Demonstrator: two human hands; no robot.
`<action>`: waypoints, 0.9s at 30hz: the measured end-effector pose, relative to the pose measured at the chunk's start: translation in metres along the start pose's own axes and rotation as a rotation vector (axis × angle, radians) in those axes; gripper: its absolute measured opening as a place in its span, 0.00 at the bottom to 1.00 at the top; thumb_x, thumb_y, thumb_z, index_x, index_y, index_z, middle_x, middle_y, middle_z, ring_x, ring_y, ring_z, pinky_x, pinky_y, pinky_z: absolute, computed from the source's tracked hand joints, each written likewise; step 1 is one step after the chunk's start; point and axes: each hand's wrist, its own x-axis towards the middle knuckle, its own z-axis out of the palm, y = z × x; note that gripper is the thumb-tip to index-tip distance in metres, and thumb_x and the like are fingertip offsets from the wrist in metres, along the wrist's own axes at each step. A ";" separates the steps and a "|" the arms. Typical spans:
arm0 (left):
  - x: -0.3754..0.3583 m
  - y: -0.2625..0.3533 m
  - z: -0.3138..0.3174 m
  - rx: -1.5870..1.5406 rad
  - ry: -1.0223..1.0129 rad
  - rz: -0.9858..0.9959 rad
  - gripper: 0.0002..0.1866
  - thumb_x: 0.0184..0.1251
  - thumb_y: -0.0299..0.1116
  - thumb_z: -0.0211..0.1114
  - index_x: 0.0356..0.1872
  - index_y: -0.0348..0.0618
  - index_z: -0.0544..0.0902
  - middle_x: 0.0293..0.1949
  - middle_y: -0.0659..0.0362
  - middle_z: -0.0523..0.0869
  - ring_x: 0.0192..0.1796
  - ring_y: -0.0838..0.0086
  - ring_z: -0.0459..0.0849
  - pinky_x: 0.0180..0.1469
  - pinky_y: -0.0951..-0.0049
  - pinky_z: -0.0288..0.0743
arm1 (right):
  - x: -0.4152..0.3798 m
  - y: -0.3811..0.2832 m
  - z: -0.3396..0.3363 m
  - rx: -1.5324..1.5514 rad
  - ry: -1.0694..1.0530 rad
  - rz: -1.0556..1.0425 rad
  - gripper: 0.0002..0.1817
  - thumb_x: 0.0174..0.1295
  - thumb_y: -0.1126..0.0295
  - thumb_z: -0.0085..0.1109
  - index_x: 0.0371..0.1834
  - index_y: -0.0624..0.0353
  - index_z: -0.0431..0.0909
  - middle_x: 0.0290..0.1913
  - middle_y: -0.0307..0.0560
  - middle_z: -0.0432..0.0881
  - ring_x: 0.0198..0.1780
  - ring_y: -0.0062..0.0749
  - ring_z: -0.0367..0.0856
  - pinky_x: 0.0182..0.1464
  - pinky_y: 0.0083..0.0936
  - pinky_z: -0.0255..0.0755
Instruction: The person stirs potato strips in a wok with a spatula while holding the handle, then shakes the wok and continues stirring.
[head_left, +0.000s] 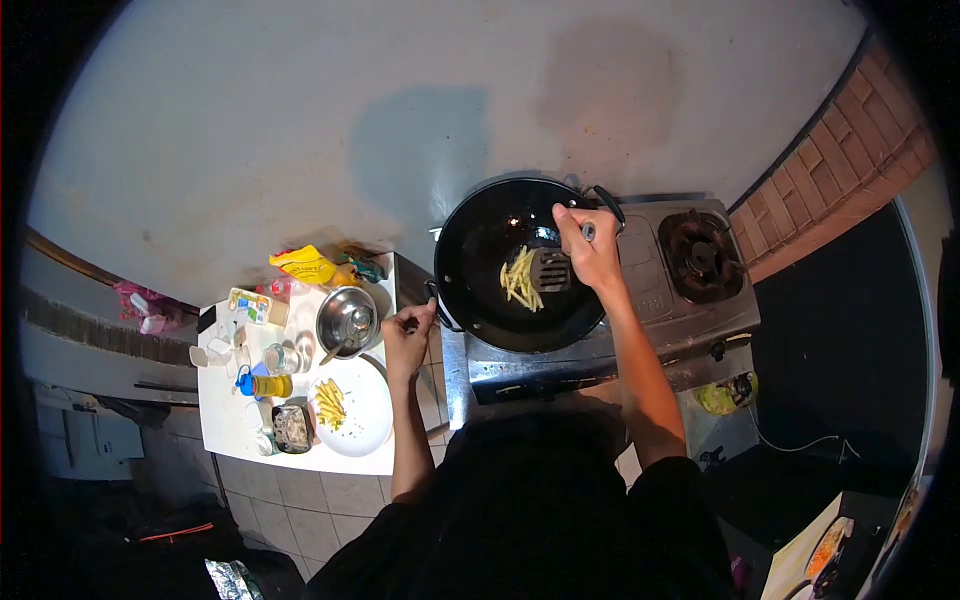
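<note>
A large black wok (480, 310) sits on the left burner of the stove. Pale cut fries (519, 279) lie in a small heap in its middle. My right hand (588, 240) is closed around the handle of a slotted spatula (551, 270), whose head touches the right side of the fries. At the wok's left edge, my left hand (408, 335) has its fingers pinched on the wok's left handle (431, 294). On the white table, a white plate (368, 410) bears more fries (329, 403).
Left of the stove, the white table (225, 420) holds a steel bowl (347, 322), a yellow bag (305, 265), an oil bottle (270, 386), a glass jar (281, 359) and a dark container (292, 428). A second burner (702, 256) is at right, beside a brick wall edge (830, 170).
</note>
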 end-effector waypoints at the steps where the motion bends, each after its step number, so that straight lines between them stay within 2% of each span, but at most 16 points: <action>1: 0.000 -0.001 0.000 -0.012 0.001 0.002 0.11 0.63 0.31 0.66 0.26 0.31 0.82 0.20 0.68 0.77 0.25 0.87 0.69 0.29 0.83 0.65 | -0.002 0.005 -0.003 0.065 0.024 0.065 0.24 0.66 0.68 0.51 0.12 0.62 0.55 0.14 0.34 0.51 0.20 0.16 0.50 0.22 0.27 0.45; 6: 0.000 0.002 -0.001 0.013 -0.010 0.001 0.12 0.63 0.31 0.66 0.26 0.31 0.82 0.20 0.68 0.76 0.24 0.87 0.68 0.27 0.83 0.63 | -0.003 0.007 -0.010 -0.013 0.017 0.044 0.25 0.66 0.67 0.52 0.12 0.63 0.56 0.13 0.35 0.52 0.19 0.17 0.50 0.21 0.28 0.46; 8: 0.000 -0.001 -0.001 -0.023 -0.015 0.023 0.12 0.63 0.31 0.66 0.26 0.31 0.82 0.19 0.69 0.75 0.24 0.88 0.67 0.26 0.84 0.61 | -0.001 0.000 -0.009 -0.150 0.002 -0.008 0.25 0.65 0.67 0.52 0.12 0.64 0.56 0.13 0.36 0.52 0.19 0.18 0.49 0.21 0.28 0.46; 12: 0.000 -0.003 0.000 -0.005 0.002 0.036 0.12 0.63 0.31 0.65 0.26 0.31 0.82 0.18 0.69 0.74 0.23 0.88 0.66 0.26 0.84 0.61 | 0.002 0.018 0.001 -0.153 0.039 -0.034 0.25 0.65 0.68 0.52 0.12 0.64 0.55 0.12 0.37 0.51 0.18 0.18 0.50 0.21 0.29 0.46; 14: 0.000 -0.002 0.000 -0.012 0.003 -0.010 0.12 0.63 0.31 0.66 0.26 0.31 0.82 0.18 0.69 0.74 0.23 0.88 0.67 0.26 0.84 0.62 | 0.001 0.038 0.008 -0.024 0.092 0.128 0.24 0.65 0.68 0.51 0.12 0.64 0.56 0.12 0.36 0.53 0.18 0.17 0.51 0.21 0.28 0.48; 18: -0.001 -0.001 -0.001 0.004 -0.004 0.014 0.12 0.63 0.31 0.66 0.26 0.31 0.82 0.19 0.69 0.75 0.24 0.88 0.68 0.27 0.84 0.63 | 0.001 0.043 0.024 0.119 0.085 0.150 0.24 0.67 0.69 0.50 0.12 0.63 0.56 0.13 0.34 0.53 0.18 0.17 0.51 0.21 0.27 0.48; 19: -0.001 -0.003 -0.002 -0.007 -0.013 -0.022 0.12 0.63 0.32 0.66 0.25 0.33 0.82 0.20 0.67 0.77 0.26 0.86 0.70 0.30 0.82 0.64 | 0.003 0.040 0.025 0.158 0.053 0.173 0.24 0.67 0.68 0.49 0.12 0.62 0.56 0.13 0.34 0.53 0.19 0.16 0.51 0.21 0.26 0.48; 20: 0.000 -0.004 -0.002 -0.020 -0.022 -0.056 0.12 0.63 0.33 0.66 0.24 0.35 0.82 0.22 0.66 0.79 0.28 0.85 0.72 0.34 0.80 0.65 | 0.004 0.041 0.028 0.161 0.054 0.173 0.24 0.67 0.68 0.49 0.12 0.62 0.56 0.13 0.34 0.53 0.19 0.16 0.51 0.21 0.26 0.48; 27: -0.001 -0.003 -0.003 -0.022 -0.026 -0.088 0.12 0.63 0.33 0.66 0.24 0.35 0.82 0.22 0.67 0.79 0.28 0.85 0.72 0.35 0.81 0.66 | 0.002 0.020 0.041 0.104 -0.057 0.046 0.26 0.69 0.63 0.49 0.13 0.62 0.56 0.14 0.35 0.51 0.20 0.17 0.49 0.21 0.27 0.47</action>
